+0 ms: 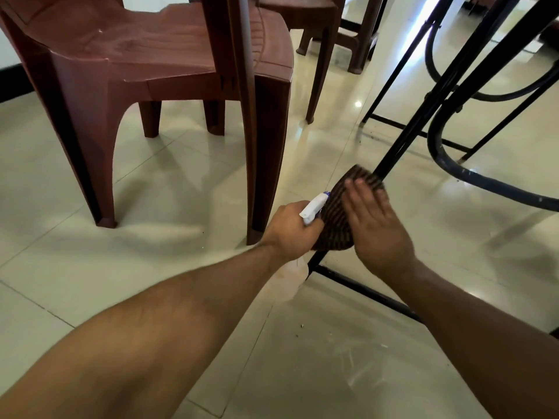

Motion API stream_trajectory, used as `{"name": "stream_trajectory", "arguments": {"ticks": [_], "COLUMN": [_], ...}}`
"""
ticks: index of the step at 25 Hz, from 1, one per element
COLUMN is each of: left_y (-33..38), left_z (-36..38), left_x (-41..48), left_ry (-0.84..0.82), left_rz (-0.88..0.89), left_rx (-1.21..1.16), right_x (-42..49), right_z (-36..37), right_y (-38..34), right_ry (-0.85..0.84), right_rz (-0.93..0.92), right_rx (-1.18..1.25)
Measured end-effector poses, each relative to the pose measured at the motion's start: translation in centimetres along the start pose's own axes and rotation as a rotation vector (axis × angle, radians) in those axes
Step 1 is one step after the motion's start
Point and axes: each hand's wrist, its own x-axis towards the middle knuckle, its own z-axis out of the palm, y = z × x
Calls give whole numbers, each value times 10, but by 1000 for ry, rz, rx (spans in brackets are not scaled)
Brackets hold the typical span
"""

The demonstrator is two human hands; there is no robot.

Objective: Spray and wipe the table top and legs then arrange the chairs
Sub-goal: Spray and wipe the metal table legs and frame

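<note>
Down near the floor, the right hand presses a cloth flat-fingered around the table leg, mid-wipe, while the left hand, fingers clamped on the spray bottle, waits; wiping further along the leg likely follows.

A plain dining room or small eatery.
Brown plastic chairs and black metal table legs stand on glossy floor tiles.

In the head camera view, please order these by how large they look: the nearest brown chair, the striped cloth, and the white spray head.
1. Nearest brown chair, by far the largest.
2. Striped cloth, wrapped around the black table leg.
3. White spray head, the smallest.

This is apparent size only; the cloth and spray head are partly covered by the hands.
</note>
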Motion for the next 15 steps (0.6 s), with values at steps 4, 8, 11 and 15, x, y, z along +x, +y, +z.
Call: {"name": "stream_trajectory", "arguments": {"ticks": [4,8,11,15], "left_y": [-9,-4,-3,-11], "left_z": [4,-2,-2,0], "left_x": [-6,-4,-1,-6], "left_ry": [-29,-18,-11,-32], "left_rz": [-11,-25,-13,-38], "left_rx": [41,26,32,46], "right_x": [-18,14,10,-27], "right_z": [8,-32,-11,34], "right_y": [0,32,15,-62], "right_ry": [-134,92,41,-361], "right_rz": [-216,230,60,-394], "right_rx": [-94,4,-81,-89]}}
